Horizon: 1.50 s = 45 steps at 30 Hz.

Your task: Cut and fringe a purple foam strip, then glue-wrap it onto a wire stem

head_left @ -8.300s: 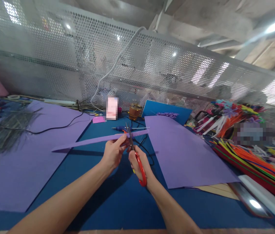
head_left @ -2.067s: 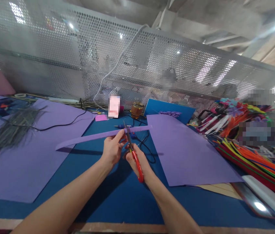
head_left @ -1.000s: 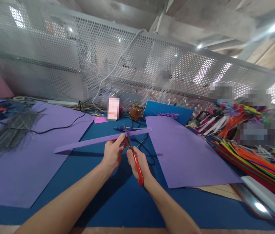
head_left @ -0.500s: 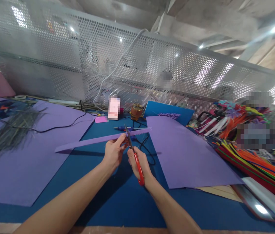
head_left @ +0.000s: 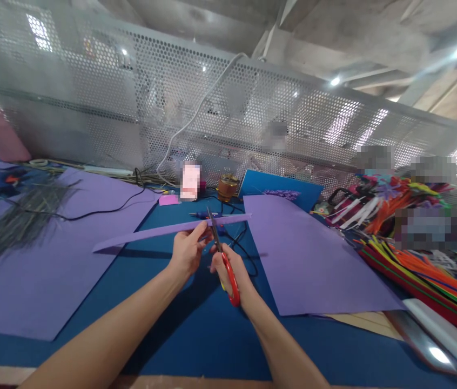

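Note:
Pinched in my left hand (head_left: 188, 249) is a long, narrow purple paper strip (head_left: 151, 233), its left end drooping over a purple sheet. My right hand (head_left: 234, 270) grips red-handled scissors (head_left: 230, 278). Their blades point up and away from me and cross the strip just right of my left fingertips. Whether the blades touch the strip's edge is too small to tell. A blue glue gun (head_left: 208, 215) lies on the table behind the strip. To the right is a large purple sheet (head_left: 313, 254); another purple sheet (head_left: 62, 270) lies at the left.
Dark thin stems (head_left: 21, 221) lie on the left sheet, a black cable across it. Pipe cleaners (head_left: 427, 275) in several colours are heaped at right, beside a phone-like dark slab (head_left: 427, 346). Behind stand an amber jar (head_left: 227, 186), a blue board (head_left: 313, 192) and a perforated metal screen (head_left: 212, 108).
The scissors and right-hand fingers have shifted very slightly, and a small yellow part now shows beside the scissor handle. The strip and left hand hold nearly the same place.

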{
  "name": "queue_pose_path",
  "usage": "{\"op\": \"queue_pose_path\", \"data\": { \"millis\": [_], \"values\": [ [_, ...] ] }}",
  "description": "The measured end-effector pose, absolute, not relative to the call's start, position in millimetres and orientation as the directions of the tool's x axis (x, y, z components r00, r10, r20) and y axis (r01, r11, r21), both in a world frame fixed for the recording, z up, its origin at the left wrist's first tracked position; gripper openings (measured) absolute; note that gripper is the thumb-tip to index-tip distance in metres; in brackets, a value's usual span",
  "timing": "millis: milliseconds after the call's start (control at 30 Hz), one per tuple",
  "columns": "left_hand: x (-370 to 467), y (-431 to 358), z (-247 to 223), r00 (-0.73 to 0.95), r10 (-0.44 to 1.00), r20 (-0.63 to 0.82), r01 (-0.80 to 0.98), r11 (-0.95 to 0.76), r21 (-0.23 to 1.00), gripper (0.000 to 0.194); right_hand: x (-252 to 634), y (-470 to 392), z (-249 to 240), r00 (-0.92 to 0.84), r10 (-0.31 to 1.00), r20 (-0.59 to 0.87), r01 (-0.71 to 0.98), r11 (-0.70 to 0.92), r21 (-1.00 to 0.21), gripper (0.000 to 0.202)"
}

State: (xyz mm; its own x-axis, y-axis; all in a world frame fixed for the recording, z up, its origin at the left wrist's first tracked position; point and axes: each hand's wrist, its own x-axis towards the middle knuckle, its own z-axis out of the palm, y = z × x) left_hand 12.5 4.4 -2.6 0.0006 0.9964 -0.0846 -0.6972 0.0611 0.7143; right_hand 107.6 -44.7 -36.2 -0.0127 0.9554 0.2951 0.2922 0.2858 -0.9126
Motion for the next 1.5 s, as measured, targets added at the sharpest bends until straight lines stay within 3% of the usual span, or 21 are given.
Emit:
{"op": "queue_pose_path", "data": {
  "millis": [167,500,700,1033,1500],
  "values": [
    [16,6,7,-0.007,0.998,-0.057,-0.694,0.036,0.719,0.03,109,-44,-30,-0.031,0.933,0.358,0.277,0.352,-0.894,0.046],
    [22,15,16,0.05,0.997,0.061,-0.615,-0.017,0.788,0.028,108,-37,-19,0.096,0.91,0.404,0.396,0.337,-0.854,0.031],
    [23,20,18,0.038,0.995,0.096,-0.621,-0.052,0.782,0.027,103,-31,-13,0.139,0.898,0.418,0.34,0.353,-0.872,0.03],
    [23,42,-5,0.014,0.997,0.074,-0.594,-0.051,0.803,0.024,94,-16,-22,0.186,0.953,0.24,0.184,0.206,-0.961,0.042],
    [18,49,-3,0.017,1.0,0.02,-0.628,-0.005,0.778,0.023,91,0,-31,0.231,0.94,0.252,0.245,0.195,-0.95,0.048]
  ]
}}
